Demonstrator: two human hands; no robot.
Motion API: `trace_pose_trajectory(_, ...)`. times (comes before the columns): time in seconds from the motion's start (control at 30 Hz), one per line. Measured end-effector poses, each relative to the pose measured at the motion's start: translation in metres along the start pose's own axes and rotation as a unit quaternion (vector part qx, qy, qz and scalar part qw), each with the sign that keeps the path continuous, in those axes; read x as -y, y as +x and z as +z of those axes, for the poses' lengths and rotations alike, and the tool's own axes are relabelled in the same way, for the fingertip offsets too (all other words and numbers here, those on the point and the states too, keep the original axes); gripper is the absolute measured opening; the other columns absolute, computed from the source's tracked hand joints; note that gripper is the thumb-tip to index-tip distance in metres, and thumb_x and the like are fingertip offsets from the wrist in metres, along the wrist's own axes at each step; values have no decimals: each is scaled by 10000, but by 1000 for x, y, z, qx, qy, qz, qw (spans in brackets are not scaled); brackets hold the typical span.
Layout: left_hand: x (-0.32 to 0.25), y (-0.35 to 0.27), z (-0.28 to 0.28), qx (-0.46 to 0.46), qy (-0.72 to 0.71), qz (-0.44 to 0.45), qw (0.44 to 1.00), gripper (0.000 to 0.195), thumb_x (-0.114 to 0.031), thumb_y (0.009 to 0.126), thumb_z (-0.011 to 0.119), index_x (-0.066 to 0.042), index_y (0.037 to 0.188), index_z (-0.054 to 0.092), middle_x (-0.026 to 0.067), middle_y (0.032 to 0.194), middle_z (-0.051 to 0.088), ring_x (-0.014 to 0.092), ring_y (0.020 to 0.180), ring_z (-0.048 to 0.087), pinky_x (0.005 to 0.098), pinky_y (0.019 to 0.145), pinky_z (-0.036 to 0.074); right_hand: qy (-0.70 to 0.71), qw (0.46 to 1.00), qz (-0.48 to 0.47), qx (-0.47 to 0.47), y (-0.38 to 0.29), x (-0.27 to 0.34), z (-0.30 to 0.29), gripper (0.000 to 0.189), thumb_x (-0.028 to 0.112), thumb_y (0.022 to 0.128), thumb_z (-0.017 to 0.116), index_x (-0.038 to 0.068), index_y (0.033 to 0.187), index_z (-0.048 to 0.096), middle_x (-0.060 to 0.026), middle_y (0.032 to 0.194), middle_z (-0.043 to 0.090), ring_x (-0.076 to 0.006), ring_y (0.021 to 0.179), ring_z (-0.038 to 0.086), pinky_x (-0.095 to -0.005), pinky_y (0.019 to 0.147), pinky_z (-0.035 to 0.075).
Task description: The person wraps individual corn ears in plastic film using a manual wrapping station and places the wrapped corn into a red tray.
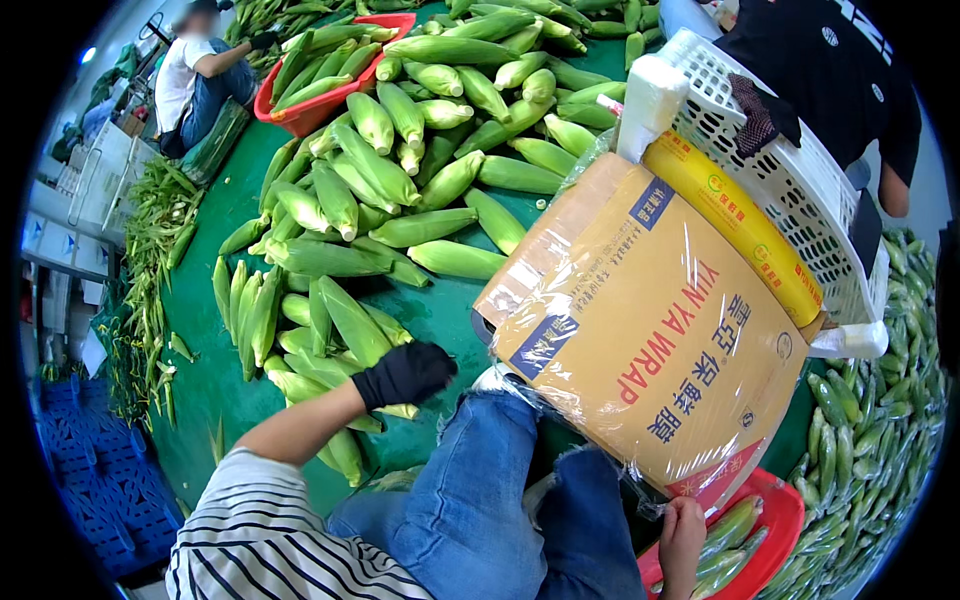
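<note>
My left hand [409, 375], in a black glove, is over the lower edge of a heap of husked-on green corn ears [352, 319]. Its fingers look curled, but whether they grip an ear is hidden. My bare right hand [682, 525] is at the near corner of a cardboard cling-wrap box [637, 330], its fingertips pinching the edge of clear plastic film [649, 506]. That film lies stretched over the box top. Beneath my right hand, a red plastic basket [784, 517] holds several film-wrapped corn ears [731, 525].
Behind the box, a yellow wrap roll [735, 225] lies against a white perforated crate [795, 180]. Wrapped corn [870, 450] is piled at right. Another red basket [300, 112] holds corn. Two people [199, 82] are nearby, one beyond the crate. A blue plastic pallet [97, 472] lies left.
</note>
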State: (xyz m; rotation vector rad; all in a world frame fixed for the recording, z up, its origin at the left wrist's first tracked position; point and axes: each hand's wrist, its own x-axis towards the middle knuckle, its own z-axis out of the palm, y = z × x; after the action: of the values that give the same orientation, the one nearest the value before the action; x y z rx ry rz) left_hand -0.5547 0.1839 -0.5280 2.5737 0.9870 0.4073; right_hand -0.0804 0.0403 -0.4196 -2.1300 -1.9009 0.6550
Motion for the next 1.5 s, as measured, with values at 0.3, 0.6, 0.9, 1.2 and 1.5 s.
trace_pose_trajectory(0.3, 164, 81, 71, 1, 283, -143, 948, 624, -118, 742, 612, -141, 1340, 434, 218, 1267, 498, 386, 1175, 487, 469, 927, 439, 36, 997, 56, 39, 7, 9, -13, 59, 35, 872, 551, -21, 861, 533, -186, 783, 571, -353, 739, 578, -389, 663, 455)
trace_pose_trajectory(0.6, 108, 53, -18, 57, 124, -278, 951, 856, -357, 596, 794, -61, 1312, 431, 221, 1092, 595, 395, 990, 586, 459, 840, 488, 42, 996, 59, 52, 14, 15, -16, 66, 61, 864, 578, 5, 862, 543, -165, 824, 584, -344, 795, 586, -393, 700, 461)
trace_pose_trajectory(0.9, -81, 150, -145, -7, -266, -137, 954, 742, -267, 664, 805, -3, 1260, 449, 151, 1177, 550, 285, 1158, 531, 377, 943, 441, 28, 996, 70, 48, 12, 10, -17, 58, 81, 878, 540, 24, 868, 534, -160, 824, 597, -367, 819, 586, -430, 724, 462)
trace_pose_trajectory(1.2, -136, 271, -60, 223, -87, 180, 954, 642, -351, 706, 713, -180, 1301, 544, 165, 1075, 604, 346, 972, 605, 421, 834, 494, 505, 858, 57, -73, 11, 44, -55, 91, 29, 972, 440, 0, 1005, 520, -99, 970, 637, -187, 951, 613, -315, 873, 469)
trace_pose_trajectory(1.5, -121, 162, -46, -164, -200, -96, 961, 728, -355, 739, 791, -35, 1307, 469, 166, 1324, 506, 252, 1199, 518, 396, 993, 422, -23, 956, -138, -258, 136, 28, 0, 396, 399, 826, 646, 63, 1031, 610, -99, 1008, 601, -285, 918, 576, -403, 775, 461)
